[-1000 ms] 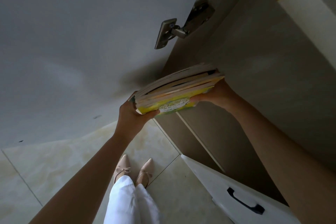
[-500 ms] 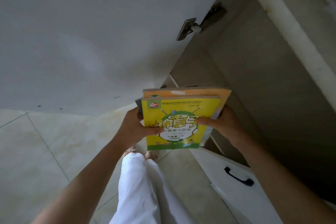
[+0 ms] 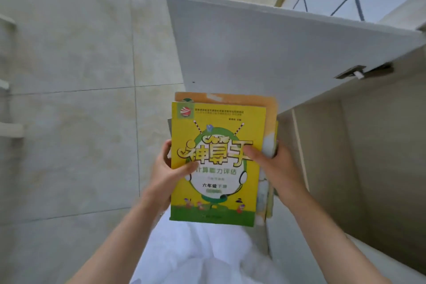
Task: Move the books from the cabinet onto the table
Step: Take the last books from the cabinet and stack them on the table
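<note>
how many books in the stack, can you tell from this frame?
At least 3: yellow book on top, orange book beneath, more edges at the right side. Both hands grip the stack; exact count hidden.

Glossy paper book cover (image 3: 216,161); matt white cabinet door (image 3: 265,53); smooth floor tiles (image 3: 69,122).

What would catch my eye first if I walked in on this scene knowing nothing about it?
A bright yellow and green workbook cover fills the centre of the view, topping a small stack of thin books with an orange one peeking out behind. The left hand and the right hand grip the stack from either side, thumbs on the cover. Behind and to the right stands an open white cabinet door with its metal hinge.
</note>
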`<action>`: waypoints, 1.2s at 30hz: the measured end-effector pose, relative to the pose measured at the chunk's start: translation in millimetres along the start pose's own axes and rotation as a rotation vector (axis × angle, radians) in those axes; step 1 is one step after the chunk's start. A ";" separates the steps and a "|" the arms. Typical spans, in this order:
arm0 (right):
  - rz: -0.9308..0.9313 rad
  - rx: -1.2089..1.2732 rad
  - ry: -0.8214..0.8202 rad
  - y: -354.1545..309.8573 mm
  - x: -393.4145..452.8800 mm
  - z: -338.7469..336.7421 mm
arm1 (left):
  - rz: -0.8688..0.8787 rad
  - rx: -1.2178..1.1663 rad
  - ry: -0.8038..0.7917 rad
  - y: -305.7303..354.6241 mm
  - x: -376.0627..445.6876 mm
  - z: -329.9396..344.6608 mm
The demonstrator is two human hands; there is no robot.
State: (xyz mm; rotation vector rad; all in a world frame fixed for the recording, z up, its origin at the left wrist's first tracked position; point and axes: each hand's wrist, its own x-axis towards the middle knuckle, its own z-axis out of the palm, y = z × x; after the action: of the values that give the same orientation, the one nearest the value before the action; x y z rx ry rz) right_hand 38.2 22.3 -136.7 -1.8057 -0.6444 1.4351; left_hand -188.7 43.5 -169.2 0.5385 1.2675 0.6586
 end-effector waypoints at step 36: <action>-0.513 -0.677 -1.133 -71.1 -169.9 639.4 | 0.375 -0.888 1.025 42.1 -275.1 -500.6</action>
State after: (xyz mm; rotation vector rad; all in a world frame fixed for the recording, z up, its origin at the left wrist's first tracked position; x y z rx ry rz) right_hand -618.4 85.3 -49.5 -0.9001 -2.1766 1.8927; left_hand -728.1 -117.4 -62.9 -0.3937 1.6080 1.8349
